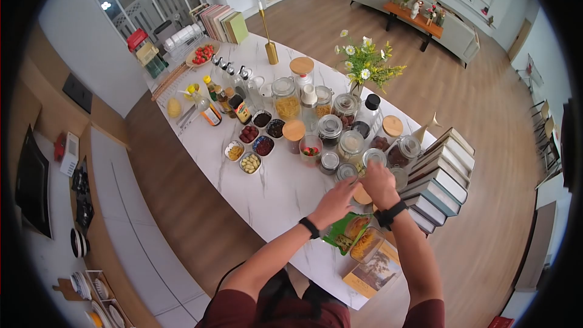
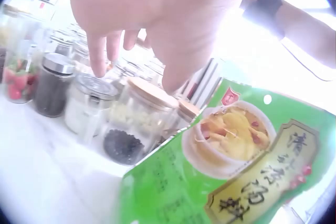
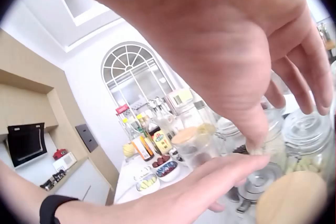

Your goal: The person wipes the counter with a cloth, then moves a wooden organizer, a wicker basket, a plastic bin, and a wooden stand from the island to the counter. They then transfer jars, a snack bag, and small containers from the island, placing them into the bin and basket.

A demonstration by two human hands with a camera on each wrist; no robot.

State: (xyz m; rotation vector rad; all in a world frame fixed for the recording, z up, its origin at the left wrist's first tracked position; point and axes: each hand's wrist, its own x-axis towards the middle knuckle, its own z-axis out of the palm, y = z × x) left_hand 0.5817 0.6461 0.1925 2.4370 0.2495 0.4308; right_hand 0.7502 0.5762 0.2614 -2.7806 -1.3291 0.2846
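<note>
My right hand [image 1: 379, 183] reaches over the clustered jars, fingers bent down and spread. In the right wrist view its fingertips overlap a clip-top glass jar [image 3: 307, 134], and its thumb points down close to the left hand's fingers. My left hand [image 1: 334, 203] is just beside it, fingers pointing at the jars, with nothing visible in its grasp. Below the left hand lies a green food packet [image 2: 152, 190] printed with a soup bowl. A wooden-lidded jar [image 2: 125, 145] holding dark grains stands under the left hand. The wooden lid [image 3: 294, 200] of a jar is near both hands.
A clear container of spiral pasta [image 1: 367, 245] and a picture-covered book [image 1: 375, 272] lie near the table edge. Books [image 1: 440, 176] stand at the right. Small bowls [image 1: 250, 163], sauce bottles [image 1: 240, 109] and a vase of flowers [image 1: 364, 64] stand farther off.
</note>
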